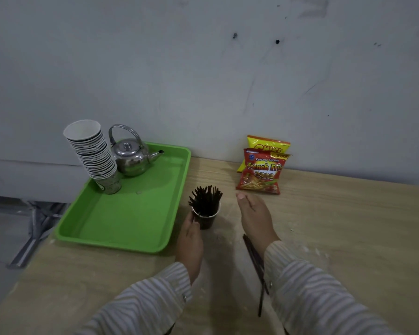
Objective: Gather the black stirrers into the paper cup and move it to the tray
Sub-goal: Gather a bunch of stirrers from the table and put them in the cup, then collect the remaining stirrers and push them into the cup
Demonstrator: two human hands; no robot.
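Wooden table (pixel 336 226) against a scuffed grey wall, pretty plain setup. Closest to the camera, a few black stirrers (pixel 255 258) lie loose on the wood, partly under the right sleeve. The right hand (pixel 254 216) hovers flat and empty, fingers relaxed, near the paper cup (pixel 206 217). That cup stands on the table just right of the green tray (pixel 131 213), stuffed with stirrers, and the left hand (pixel 189 238) grips its side. On the tray's far end: a stack of cups (pixel 94 153) and a metal kettle (pixel 132 155). Two snack bags (pixel 263 170) lean on the wall.
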